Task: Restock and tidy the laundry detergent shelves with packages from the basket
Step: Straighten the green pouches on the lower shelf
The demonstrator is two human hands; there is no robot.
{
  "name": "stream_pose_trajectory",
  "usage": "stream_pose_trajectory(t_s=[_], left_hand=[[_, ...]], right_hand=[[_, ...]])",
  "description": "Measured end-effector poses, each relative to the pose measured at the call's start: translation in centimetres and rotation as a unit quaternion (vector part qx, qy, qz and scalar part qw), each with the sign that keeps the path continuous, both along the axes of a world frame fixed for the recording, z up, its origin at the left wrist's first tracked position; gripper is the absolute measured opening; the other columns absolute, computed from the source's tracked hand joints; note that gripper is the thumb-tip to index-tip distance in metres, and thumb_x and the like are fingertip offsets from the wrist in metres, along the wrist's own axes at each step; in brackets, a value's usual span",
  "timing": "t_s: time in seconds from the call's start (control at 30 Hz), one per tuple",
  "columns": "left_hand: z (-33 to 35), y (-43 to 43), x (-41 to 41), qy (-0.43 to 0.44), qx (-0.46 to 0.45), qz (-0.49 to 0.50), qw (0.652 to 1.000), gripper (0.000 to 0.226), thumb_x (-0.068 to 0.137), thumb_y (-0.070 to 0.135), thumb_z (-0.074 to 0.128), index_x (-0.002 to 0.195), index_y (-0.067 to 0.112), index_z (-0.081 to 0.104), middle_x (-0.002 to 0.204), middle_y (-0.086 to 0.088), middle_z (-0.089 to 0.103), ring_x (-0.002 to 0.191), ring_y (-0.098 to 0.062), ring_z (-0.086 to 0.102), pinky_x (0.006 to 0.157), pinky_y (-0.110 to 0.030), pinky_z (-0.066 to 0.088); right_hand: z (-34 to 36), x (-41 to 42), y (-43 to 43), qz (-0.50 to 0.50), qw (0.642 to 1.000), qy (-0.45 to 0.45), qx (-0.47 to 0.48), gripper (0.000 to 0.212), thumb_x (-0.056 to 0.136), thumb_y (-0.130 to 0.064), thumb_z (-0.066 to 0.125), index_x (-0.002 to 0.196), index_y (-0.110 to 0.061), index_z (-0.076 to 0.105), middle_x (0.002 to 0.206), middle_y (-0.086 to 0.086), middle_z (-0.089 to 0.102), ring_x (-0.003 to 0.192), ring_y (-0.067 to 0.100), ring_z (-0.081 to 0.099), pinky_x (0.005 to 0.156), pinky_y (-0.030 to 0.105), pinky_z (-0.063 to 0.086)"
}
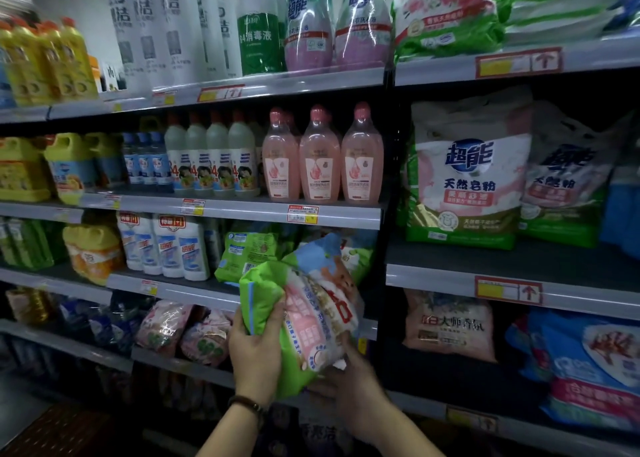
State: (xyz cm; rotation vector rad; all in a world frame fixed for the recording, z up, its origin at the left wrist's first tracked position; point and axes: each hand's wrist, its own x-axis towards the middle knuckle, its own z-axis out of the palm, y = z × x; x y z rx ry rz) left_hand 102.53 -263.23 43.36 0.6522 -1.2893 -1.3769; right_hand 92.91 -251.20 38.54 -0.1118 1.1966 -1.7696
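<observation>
A green, pink and white detergent powder bag [304, 318] is held up in front of the third shelf, tilted on its side. My left hand [254, 349] grips its green left edge, a dark bracelet on the wrist. From below, my right hand [349, 387] supports the bag's bottom right corner. Behind the bag, similar green bags [249, 255] lie on the shelf [194, 292]. The basket is not in view.
Pink bottles [320, 158] and white bottles [211, 155] stand on the shelf above. Large soap powder bags [467, 179] stand in the right bay, a pink bag [450, 321] and blue bags [595, 359] below them. Pink bags [183, 332] lie lower left.
</observation>
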Motion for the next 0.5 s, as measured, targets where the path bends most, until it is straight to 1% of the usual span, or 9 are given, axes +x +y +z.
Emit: stream_pose_trajectory(t_s=[0.03, 0.07, 0.13, 0.17, 0.23, 0.3, 0.37, 0.43, 0.5], left_hand=[[-0.3, -0.1, -0.3, 0.025, 0.042, -0.016, 0.999, 0.028, 0.09, 0.031, 0.083, 0.116, 0.03, 0.073, 0.108, 0.0, 0.08, 0.102, -0.026, 0.076, 0.096, -0.058, 0.059], [-0.5, 0.0, -0.5, 0.051, 0.084, -0.036, 0.995, 0.031, 0.093, 0.03, 0.079, 0.122, 0.031, 0.071, 0.113, -0.002, 0.08, 0.105, -0.03, 0.075, 0.096, -0.059, 0.059], [-1.0, -0.1, -1.0, 0.08, 0.149, -0.068, 0.983, 0.041, 0.098, 0.03, 0.073, 0.138, 0.03, 0.061, 0.122, -0.003, 0.077, 0.112, -0.032, 0.073, 0.097, -0.058, 0.058], [-1.5, -0.4, -1.2, 0.086, 0.179, -0.08, 0.977, 0.051, 0.098, 0.033, 0.072, 0.145, 0.031, 0.053, 0.127, -0.004, 0.075, 0.116, -0.033, 0.072, 0.098, -0.059, 0.057], [-3.0, -1.6, -1.4, 0.104, 0.25, -0.122, 0.955, 0.075, 0.091, 0.048, 0.078, 0.154, 0.038, 0.039, 0.137, -0.004, 0.07, 0.119, -0.034, 0.071, 0.1, -0.065, 0.053], [-3.9, -2.7, -1.7, 0.086, 0.298, -0.178, 0.934, 0.089, 0.082, 0.06, 0.083, 0.156, 0.04, 0.038, 0.138, -0.005, 0.069, 0.117, -0.036, 0.072, 0.096, -0.072, 0.052], [-3.4, -3.0, -2.0, 0.052, 0.264, -0.177, 0.947, 0.063, 0.091, 0.051, 0.077, 0.147, 0.035, 0.053, 0.129, -0.002, 0.074, 0.113, -0.032, 0.074, 0.094, -0.067, 0.056], [-3.3, -4.1, -2.8, 0.044, 0.211, -0.154, 0.964, 0.034, 0.098, 0.029, 0.071, 0.132, 0.027, 0.067, 0.123, -0.004, 0.077, 0.109, -0.028, 0.074, 0.09, -0.051, 0.06], [-3.8, -6.1, -3.9, 0.029, 0.174, -0.153, 0.972, 0.029, 0.098, 0.011, 0.069, 0.126, 0.015, 0.068, 0.121, -0.013, 0.077, 0.104, -0.028, 0.075, 0.079, -0.039, 0.06]], right_hand=[[0.3, 0.0, -0.2, -0.013, 0.999, -0.027, -0.04, 0.065, 0.093, -0.066, 0.057, 0.118, -0.008, 0.075, 0.118, 0.025, 0.076, 0.097, 0.041, 0.075, 0.086, 0.053, 0.06], [0.7, -0.1, -0.5, -0.03, 0.996, -0.044, -0.076, 0.064, 0.094, -0.062, 0.059, 0.121, -0.006, 0.073, 0.119, 0.024, 0.076, 0.101, 0.04, 0.074, 0.091, 0.054, 0.059], [1.4, -0.7, -1.1, -0.058, 0.99, -0.033, -0.126, 0.059, 0.093, -0.052, 0.068, 0.13, -0.006, 0.07, 0.126, 0.021, 0.074, 0.117, 0.041, 0.07, 0.11, 0.061, 0.048], [1.4, -1.3, -1.6, -0.061, 0.988, -0.013, -0.139, 0.061, 0.088, -0.048, 0.075, 0.134, -0.008, 0.068, 0.13, 0.02, 0.073, 0.124, 0.042, 0.066, 0.116, 0.064, 0.042], [1.4, -2.5, -2.3, -0.068, 0.988, 0.033, -0.138, 0.065, 0.082, -0.038, 0.083, 0.137, -0.008, 0.066, 0.132, 0.021, 0.072, 0.128, 0.045, 0.064, 0.116, 0.068, 0.038], [1.4, -4.0, -3.2, -0.067, 0.984, 0.062, -0.152, 0.057, 0.09, -0.027, 0.077, 0.141, -0.005, 0.062, 0.134, 0.023, 0.07, 0.127, 0.046, 0.064, 0.115, 0.068, 0.041], [2.1, -5.6, -4.1, -0.061, 0.98, 0.079, -0.173, 0.05, 0.093, -0.018, 0.072, 0.14, -0.005, 0.062, 0.135, 0.026, 0.068, 0.125, 0.048, 0.065, 0.112, 0.07, 0.042], [2.9, -7.4, -5.3, -0.077, 0.98, 0.087, -0.16, 0.049, 0.088, -0.013, 0.074, 0.135, -0.006, 0.065, 0.127, 0.026, 0.072, 0.118, 0.05, 0.068, 0.107, 0.071, 0.047], [4.3, -9.3, -6.7, -0.107, 0.981, 0.102, -0.126, 0.045, 0.086, -0.009, 0.075, 0.13, -0.007, 0.067, 0.119, 0.025, 0.076, 0.112, 0.051, 0.07, 0.101, 0.07, 0.052]])
